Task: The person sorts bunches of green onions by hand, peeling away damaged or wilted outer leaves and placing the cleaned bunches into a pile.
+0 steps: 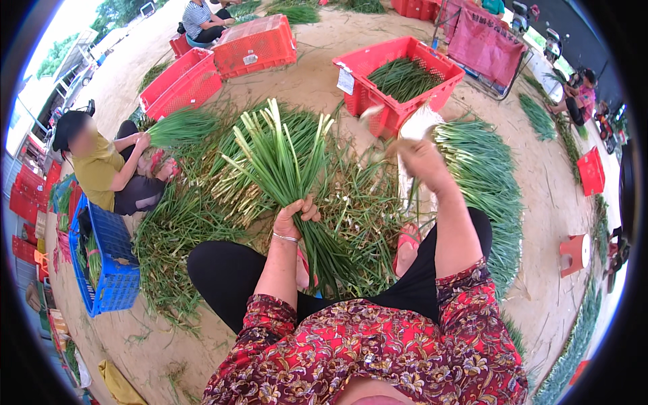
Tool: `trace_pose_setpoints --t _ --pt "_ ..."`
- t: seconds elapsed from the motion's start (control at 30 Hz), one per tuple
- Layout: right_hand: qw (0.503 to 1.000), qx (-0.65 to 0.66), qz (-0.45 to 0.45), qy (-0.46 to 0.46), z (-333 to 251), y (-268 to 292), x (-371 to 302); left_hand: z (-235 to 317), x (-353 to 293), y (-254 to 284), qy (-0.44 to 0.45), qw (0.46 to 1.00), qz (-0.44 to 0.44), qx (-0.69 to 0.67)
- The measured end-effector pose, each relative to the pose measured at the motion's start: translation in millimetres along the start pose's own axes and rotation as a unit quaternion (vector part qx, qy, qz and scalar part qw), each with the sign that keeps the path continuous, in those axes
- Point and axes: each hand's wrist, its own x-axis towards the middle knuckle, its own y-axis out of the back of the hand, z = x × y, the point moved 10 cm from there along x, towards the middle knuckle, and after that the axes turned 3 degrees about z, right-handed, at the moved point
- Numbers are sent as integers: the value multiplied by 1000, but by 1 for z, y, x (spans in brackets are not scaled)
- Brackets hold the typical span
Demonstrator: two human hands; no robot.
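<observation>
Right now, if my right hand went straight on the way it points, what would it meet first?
Probably the near corner of the red crate holding green leaves. But your right hand is blurred and depth is unclear, so it might pass above the crate.

Sandy-coloured floor, red plastic stool at right, bright sky upper left

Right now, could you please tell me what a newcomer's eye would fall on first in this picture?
Most likely the bunch of long green stalks fanning up, pale ends uppermost, from the left hand near the middle. The red crate of greens, farther off toward the upper right, and the blue crate at the left might come next, while the right hand is raised to the bunch's right.
</observation>
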Motion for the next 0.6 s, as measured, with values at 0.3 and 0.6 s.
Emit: trace_pose_setpoints --t 0.3,0.6 --pt "987 128 -29 -92 31 -58 26 2 1 -34 9 986 -39 160" --pt "969 230 2 -94 48 -54 30 -7 0 -31 43 969 12 243"
